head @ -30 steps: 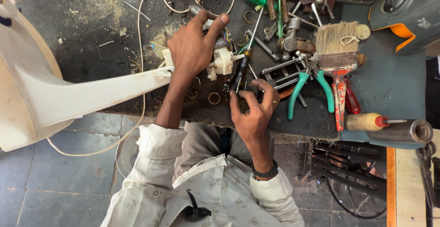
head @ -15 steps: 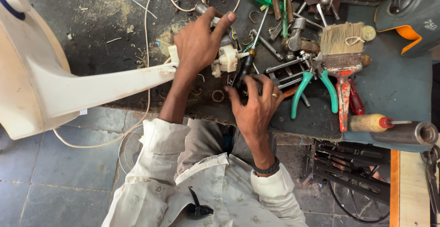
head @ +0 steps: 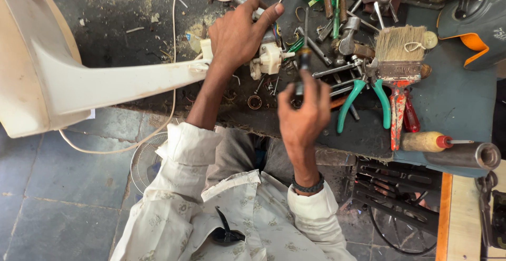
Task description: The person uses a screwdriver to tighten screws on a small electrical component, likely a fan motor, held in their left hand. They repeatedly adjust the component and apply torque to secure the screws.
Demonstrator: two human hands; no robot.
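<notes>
The right hand (head: 304, 114) closes around a slim dark-handled screwdriver (head: 304, 55) near the worktop's front edge, the left hand (head: 237, 37) pins the small cream plastic switch block (head: 269, 60), and a slipping tip could jab those fingers.

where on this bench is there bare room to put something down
Free: the dark dusty benchtop above the white plastic fan arm, and the blue-grey mat right of the wide bristle paintbrush. Crowded: around both hands and the teal-handled pliers.
</notes>
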